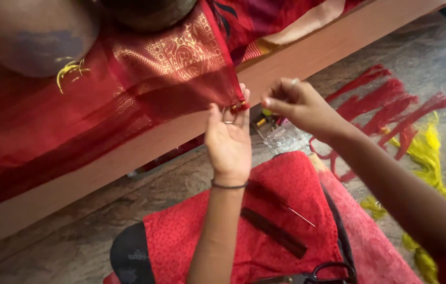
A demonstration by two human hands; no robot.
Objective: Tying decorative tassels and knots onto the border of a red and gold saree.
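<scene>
- At the edge of the wooden bed frame (296,60), the left hand (228,139) is raised with the palm toward the camera; its grip is pinching the corner of the red sheer cloth (181,94), where a small red and gold tassel (239,106) hangs.
- Just beside it, the right hand (299,105) has its grip pressed together, thumb against fingertips; what it pinches is too small to tell.
- On the lap lies a red dotted cloth (281,210), with a dark strip (273,231) and a thin needle (302,216) on it.
- Black scissors (317,274) lie at the lower edge.
- Red thread bundles (386,105) and yellow thread (428,152) lie on the floor (65,247).
</scene>
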